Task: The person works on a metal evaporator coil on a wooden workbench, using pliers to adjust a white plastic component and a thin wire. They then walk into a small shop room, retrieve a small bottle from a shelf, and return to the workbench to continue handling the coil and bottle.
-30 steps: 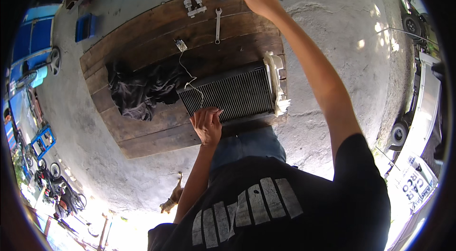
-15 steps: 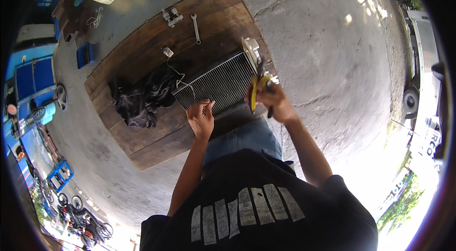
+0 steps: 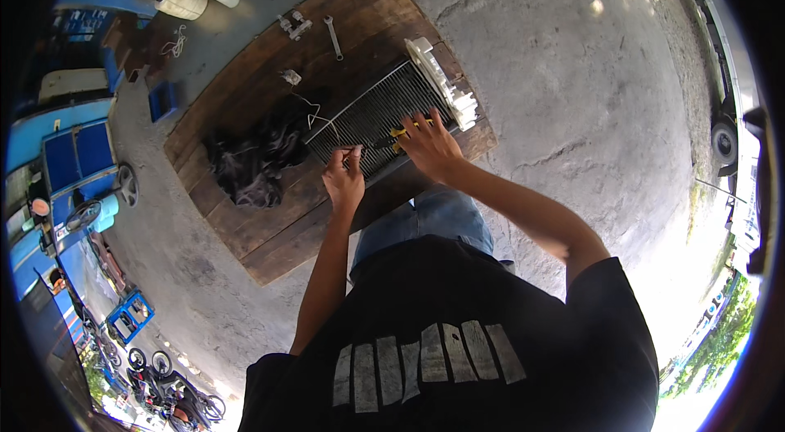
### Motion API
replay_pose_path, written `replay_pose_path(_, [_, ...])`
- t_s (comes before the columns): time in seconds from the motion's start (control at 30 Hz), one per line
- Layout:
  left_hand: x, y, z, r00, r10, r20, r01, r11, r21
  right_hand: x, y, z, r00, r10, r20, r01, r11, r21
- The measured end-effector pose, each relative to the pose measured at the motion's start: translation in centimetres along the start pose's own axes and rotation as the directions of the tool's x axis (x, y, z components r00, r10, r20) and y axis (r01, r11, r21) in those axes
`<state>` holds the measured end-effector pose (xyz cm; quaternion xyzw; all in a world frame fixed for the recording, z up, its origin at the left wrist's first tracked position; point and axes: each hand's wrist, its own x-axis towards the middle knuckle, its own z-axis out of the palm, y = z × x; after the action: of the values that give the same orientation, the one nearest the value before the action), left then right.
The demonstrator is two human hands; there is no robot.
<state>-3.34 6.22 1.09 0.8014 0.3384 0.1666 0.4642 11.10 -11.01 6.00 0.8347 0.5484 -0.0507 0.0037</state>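
Yellow-handled pliers (image 3: 399, 134) are lying under the spread fingers of the right hand (image 3: 429, 143), jaws pointing toward the left; how firmly it is gripping, I cannot tell. Near those jaws, the left hand (image 3: 344, 180) is pinching a pale wire (image 3: 316, 108), likely soft and light. Beneath both hands, a finned core (image 3: 384, 105) is resting, probably fragile. The pliers look stiff, best held by their handles.

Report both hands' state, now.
Left hand: closed in a pinch, apparently on the white wire.
Right hand: holding the yellow-handled pliers.
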Motion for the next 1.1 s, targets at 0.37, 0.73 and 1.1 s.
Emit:
replay_pose_path(0.37, [0.4, -0.8, 0.0, 0.996, 0.093, 0.018, -0.093, 0.996, -0.011, 2.8, 1.1, -0.2, 0.969, -0.233, 0.086, 0.237, 0.970, -0.045])
replay_pose_path(0.73, [0.1, -0.4, 0.1, 0.998, 0.069, 0.012, -0.069, 0.998, -0.007, 5.1, 3.1, 0.0, 0.896, -0.410, 0.169, 0.429, 0.899, -0.093])
replay_pose_path(1.1, [-0.4, -1.1, -1.1, 0.979, -0.037, -0.203, -0.033, 0.942, -0.335, 6.3, 4.7, -0.8, 0.948, -0.319, 0.014, 0.317, 0.945, 0.077])
